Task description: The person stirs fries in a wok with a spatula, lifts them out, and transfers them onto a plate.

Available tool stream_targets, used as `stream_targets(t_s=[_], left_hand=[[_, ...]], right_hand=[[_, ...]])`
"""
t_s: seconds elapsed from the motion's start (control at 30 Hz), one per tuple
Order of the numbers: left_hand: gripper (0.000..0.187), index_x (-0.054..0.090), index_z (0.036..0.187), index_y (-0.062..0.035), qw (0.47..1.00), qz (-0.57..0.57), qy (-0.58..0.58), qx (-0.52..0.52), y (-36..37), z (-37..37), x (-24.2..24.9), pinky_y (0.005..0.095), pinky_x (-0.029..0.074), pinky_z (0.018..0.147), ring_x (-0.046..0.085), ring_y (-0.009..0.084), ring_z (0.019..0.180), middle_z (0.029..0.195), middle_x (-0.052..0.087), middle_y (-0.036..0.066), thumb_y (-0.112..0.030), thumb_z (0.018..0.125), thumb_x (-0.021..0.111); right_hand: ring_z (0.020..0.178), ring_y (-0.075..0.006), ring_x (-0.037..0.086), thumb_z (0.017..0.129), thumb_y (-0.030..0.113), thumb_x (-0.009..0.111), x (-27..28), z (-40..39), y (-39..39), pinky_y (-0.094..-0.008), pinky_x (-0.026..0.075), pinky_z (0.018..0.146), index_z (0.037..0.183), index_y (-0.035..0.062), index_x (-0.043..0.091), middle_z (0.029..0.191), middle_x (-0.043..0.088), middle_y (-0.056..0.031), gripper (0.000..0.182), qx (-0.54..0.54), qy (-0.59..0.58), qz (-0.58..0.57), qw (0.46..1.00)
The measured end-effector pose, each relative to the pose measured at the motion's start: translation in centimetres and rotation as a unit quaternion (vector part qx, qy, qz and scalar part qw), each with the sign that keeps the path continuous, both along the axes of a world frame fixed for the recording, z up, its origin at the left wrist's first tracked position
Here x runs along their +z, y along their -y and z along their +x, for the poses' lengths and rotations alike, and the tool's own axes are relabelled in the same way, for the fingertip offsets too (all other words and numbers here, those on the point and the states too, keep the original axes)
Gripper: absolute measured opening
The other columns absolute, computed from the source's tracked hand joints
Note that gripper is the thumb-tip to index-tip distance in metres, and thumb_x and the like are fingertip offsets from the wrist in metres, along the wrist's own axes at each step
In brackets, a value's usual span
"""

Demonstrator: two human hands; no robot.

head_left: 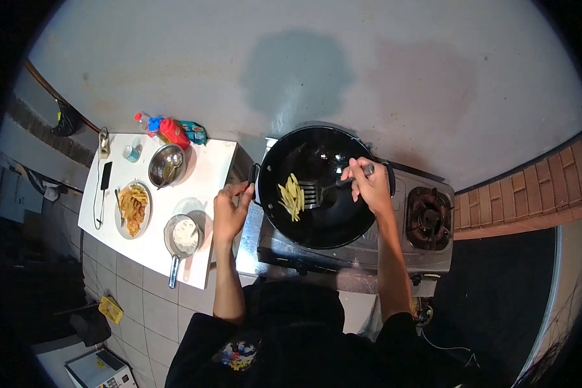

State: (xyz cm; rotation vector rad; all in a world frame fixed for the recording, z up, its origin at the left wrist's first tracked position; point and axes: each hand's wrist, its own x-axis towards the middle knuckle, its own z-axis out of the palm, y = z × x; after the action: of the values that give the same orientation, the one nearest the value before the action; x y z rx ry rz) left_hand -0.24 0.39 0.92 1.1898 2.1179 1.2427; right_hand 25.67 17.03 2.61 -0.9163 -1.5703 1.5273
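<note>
The right hand (368, 184) has its fingers closed around the handle of the turner (312, 194), likely so the flat end can slide under the food. The left hand (228, 210) has its fingers pinched on the side handle (255, 183) of the big black pan (323, 237), maybe to stop it from slipping. The pan sits on the stove (368, 258), beside the bare burner (429, 218).

The fries (291, 199) are in the pan, in a small heap on its left side. They lie between the two hands, well apart from the right fingers and nearer to the left ones, and some touch the turner's tip. The long handle seems to keep the right fingers off the hot pan.

On the left is the white table (152, 252). The small pot (169, 240) is at its near side. Past it are a plate of food (121, 224), a metal bowl (155, 171) and a red bottle (173, 132) by the wall.
</note>
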Motion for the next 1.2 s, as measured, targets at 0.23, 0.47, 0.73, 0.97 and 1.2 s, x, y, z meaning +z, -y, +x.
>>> stream_targets(t_s=[0.23, 0.47, 0.73, 0.97, 1.2], left_hand=[[0.029, 0.069, 0.097, 0.0052, 0.999, 0.035, -0.025, 0.005, -0.1, -0.1, -0.2, 0.0335, 0.047, 0.067, 0.065, 0.0258, 0.075, 0.080, 0.066, 0.018, -0.021, 0.085, 0.069], [0.028, 0.069, 0.097, 0.0051, 0.998, 0.049, -0.032, 0.011, -0.3, 0.1, -0.2, 0.0325, 0.047, 0.069, 0.065, 0.0249, 0.075, 0.079, 0.066, 0.018, -0.020, 0.085, 0.068], [0.034, 0.068, 0.100, 0.0072, 1.000, -0.002, -0.010, -0.005, -0.1, 0.0, 0.5, 0.0346, 0.048, 0.081, 0.066, 0.0262, 0.086, 0.091, 0.069, 0.020, -0.024, 0.087, 0.067], [0.033, 0.068, 0.100, 0.0066, 1.000, -0.004, -0.012, -0.007, -0.1, 0.1, 0.8, 0.0343, 0.048, 0.081, 0.066, 0.0259, 0.086, 0.091, 0.069, 0.021, -0.024, 0.087, 0.067], [0.034, 0.068, 0.100, 0.0068, 1.000, -0.002, -0.025, -0.004, -0.2, 0.1, 0.4, 0.0343, 0.048, 0.080, 0.066, 0.0256, 0.087, 0.091, 0.069, 0.021, -0.025, 0.088, 0.067]], right_hand=[[0.039, -0.0051, 0.043, 0.096, 0.019, 0.054, 0.4, 0.5, 0.8, -0.0224, 0.037, 0.032, 0.069, 0.0014, 0.052, 0.071, 0.062, -0.0112, 0.032, 0.003, -0.005, -0.034, 0.999], [0.039, -0.0056, 0.043, 0.097, 0.017, 0.051, -0.5, -0.4, 2.0, -0.0230, 0.036, 0.032, 0.070, 0.0029, 0.051, 0.071, 0.062, -0.0115, 0.031, -0.076, -0.055, -0.072, 0.993], [0.040, -0.0061, 0.042, 0.097, 0.015, 0.048, -1.2, -0.8, 2.3, -0.0224, 0.036, 0.033, 0.070, 0.0036, 0.049, 0.073, 0.061, -0.0114, 0.029, -0.088, -0.074, -0.079, 0.990], [0.041, -0.0061, 0.041, 0.097, 0.015, 0.047, -0.9, -0.6, 2.6, -0.0218, 0.036, 0.033, 0.071, 0.0046, 0.047, 0.073, 0.060, -0.0114, 0.028, -0.070, -0.081, -0.082, 0.991], [0.040, -0.0063, 0.040, 0.097, 0.015, 0.047, -1.3, -1.1, 3.0, -0.0214, 0.037, 0.033, 0.073, 0.0044, 0.047, 0.074, 0.060, -0.0115, 0.026, -0.096, -0.106, -0.100, 0.985]])
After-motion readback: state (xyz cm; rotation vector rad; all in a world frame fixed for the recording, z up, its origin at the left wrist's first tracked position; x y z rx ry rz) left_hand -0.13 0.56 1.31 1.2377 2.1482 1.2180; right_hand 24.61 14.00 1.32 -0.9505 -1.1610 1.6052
